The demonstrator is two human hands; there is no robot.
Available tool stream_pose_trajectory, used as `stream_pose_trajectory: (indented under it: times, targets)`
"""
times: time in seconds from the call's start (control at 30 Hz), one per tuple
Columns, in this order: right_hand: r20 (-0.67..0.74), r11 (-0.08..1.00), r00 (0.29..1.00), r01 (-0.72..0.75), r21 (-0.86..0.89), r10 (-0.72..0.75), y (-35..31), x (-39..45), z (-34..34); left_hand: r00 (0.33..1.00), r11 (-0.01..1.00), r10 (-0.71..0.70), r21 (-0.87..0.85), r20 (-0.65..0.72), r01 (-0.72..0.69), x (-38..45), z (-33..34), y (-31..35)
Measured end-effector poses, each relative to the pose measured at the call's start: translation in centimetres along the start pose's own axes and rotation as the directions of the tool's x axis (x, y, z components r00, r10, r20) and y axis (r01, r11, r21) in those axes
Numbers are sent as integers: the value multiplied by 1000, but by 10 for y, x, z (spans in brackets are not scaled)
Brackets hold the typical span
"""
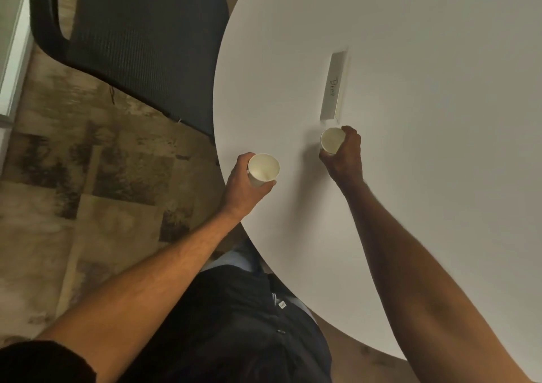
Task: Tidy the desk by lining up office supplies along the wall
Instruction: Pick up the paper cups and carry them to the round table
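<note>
View: head camera looking down on a round white desk [410,177]; patterned carpet [88,177] and a dark mesh office chair [140,39] to the left.

Left hand [243,186]: wrapped around a white paper cup [263,169], mouth up, empty as far as visible. Cup sits at the desk's near-left edge; cannot tell whether its base touches the surface or is lifted.

Right hand [346,154]: closed around a second paper cup [332,140], also mouth up, further in on the desk. Contact with the surface likewise unclear.

Name card [334,86]: folded white tent card with handwriting, standing on the desk just beyond the right-hand cup. Long axis runs away from the person, slightly tilted to the right.

Key relation: second paper cup lies just off the near end of the name card, roughly on its long axis. Left-hand cup is offset down and to the left, well apart from that line. Right hand is the nearer one to the card.

Wall: not in view; direction of the target line cannot be confirmed.

Judgement: both cups appear mid-placement. If the card marks the row, the left cup needs to travel right and inward to join it.

Risk: light empty cups, easily tipped or crushed by a tight grip.
</note>
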State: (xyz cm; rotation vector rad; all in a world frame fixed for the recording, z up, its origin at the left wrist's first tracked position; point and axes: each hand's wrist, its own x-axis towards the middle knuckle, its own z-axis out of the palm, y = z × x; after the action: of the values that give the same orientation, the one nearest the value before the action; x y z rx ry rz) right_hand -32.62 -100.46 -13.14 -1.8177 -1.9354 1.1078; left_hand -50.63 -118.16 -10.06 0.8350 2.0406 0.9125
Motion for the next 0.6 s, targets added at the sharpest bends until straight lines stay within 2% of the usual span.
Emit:
stream_pose_trajectory:
  times: [0.2, 0.5, 0.6]
  targets:
    - [-17, 998, 999, 43, -39, -44, -2, 4, 13, 1000, 1000, 9, 21, 16, -10, 22, -5, -2]
    - [-2, 1000, 1000, -5, -23, 5, 2, -1, 18, 998, 999, 32, 31, 60, -34, 32, -7, -3]
    - [-24, 998, 999, -38, 40, 39, 11, -20, 7, 994, 998, 56, 34, 93, -59, 27, -4, -1]
